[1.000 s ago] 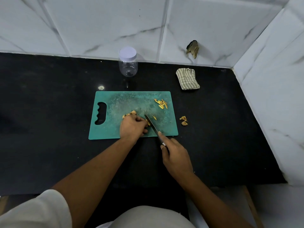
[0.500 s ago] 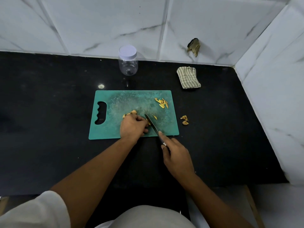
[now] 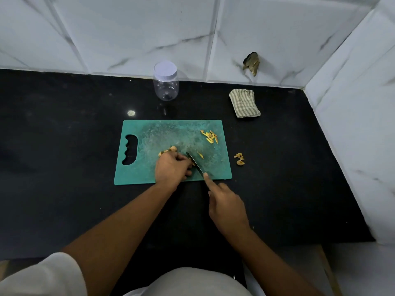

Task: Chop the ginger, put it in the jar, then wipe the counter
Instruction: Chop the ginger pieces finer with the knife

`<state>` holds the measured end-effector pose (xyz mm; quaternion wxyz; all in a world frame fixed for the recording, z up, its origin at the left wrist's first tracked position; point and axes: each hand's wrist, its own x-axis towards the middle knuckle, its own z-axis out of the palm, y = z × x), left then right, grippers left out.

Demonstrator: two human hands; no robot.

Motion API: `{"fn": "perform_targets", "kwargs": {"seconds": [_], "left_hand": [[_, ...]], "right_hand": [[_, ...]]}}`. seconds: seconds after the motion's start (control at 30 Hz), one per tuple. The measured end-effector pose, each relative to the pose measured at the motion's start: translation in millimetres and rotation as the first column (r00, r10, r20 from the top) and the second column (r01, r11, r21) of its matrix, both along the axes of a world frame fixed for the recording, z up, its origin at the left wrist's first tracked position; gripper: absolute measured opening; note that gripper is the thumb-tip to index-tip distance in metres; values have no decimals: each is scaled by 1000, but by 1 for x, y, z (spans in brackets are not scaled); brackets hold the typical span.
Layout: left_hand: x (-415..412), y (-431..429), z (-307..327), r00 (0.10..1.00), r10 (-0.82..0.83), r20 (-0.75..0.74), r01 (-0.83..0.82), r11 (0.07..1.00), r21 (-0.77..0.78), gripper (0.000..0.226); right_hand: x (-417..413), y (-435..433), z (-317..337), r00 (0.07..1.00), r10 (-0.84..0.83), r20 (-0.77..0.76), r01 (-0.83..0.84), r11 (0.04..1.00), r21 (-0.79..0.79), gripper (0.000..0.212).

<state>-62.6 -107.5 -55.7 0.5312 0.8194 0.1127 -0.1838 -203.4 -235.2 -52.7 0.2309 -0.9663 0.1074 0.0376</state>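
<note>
Left grip [image 3: 171, 168]: curled on ginger [image 3: 171, 149].
Right grip [image 3: 226, 205]: clamped on knife [image 3: 195, 164], crossing board [image 3: 149, 133] near edge.
Stray pieces [image 3: 239, 159]: table [image 3: 64, 146], just off right edge.

White marble-veined tiled walls [image 3: 128, 28], 2 meeting at right corner; brown damaged patch [image 3: 251, 63] on back one.

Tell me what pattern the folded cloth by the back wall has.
The cloth is striped, grey-green lines on cream; the head view shows it best.
</note>
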Motion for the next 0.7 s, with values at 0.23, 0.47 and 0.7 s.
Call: {"fn": "perform_targets", "kwargs": {"seconds": [0.23,0.47,0.7], "left_hand": [[-1,0,5,1000,-1,-16,1,1000,-15,11],[0,2,5,999,0,-47,-2,999,-43,15],[4,9,7,990,-91,-107,85,995,-60,19]], "right_hand": [[18,-6,6,998,-19,-64,14,998,-65,63],[19,-18,3,992,-114,61,100,976,194,57],[13,-22,15,989,-117,88,91,963,253,56]]}}
